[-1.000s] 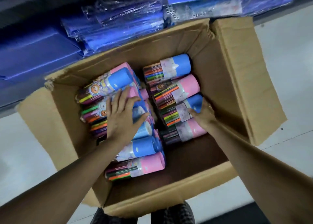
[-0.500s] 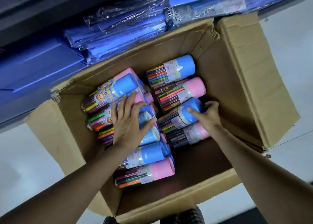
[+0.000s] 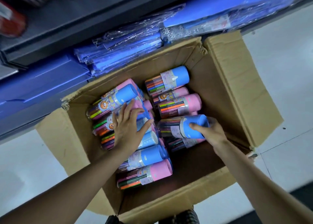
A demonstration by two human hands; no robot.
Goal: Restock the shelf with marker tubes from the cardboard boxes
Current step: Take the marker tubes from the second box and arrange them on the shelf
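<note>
An open cardboard box (image 3: 237,91) stands on the floor and holds several clear marker tubes with pink or blue caps, lying in two rows. My right hand (image 3: 211,132) grips the blue cap end of a blue-capped marker tube (image 3: 184,127) in the right row, lifted slightly above the pink-capped tube beneath it. My left hand (image 3: 128,127) lies flat with spread fingers on the tubes of the left row (image 3: 115,101), covering a blue-capped one.
A dark shelf (image 3: 71,25) runs along the top, with blue plastic-wrapped packs (image 3: 128,52) on its lowest level just behind the box. The box flaps stick out left and right. Pale floor tiles (image 3: 288,57) surround the box. My shoes show at the bottom edge.
My right hand has closed round the blue-capped tube in the right row and raised it a little. My left hand has stayed pressed on the left row. The view moved closer.
</note>
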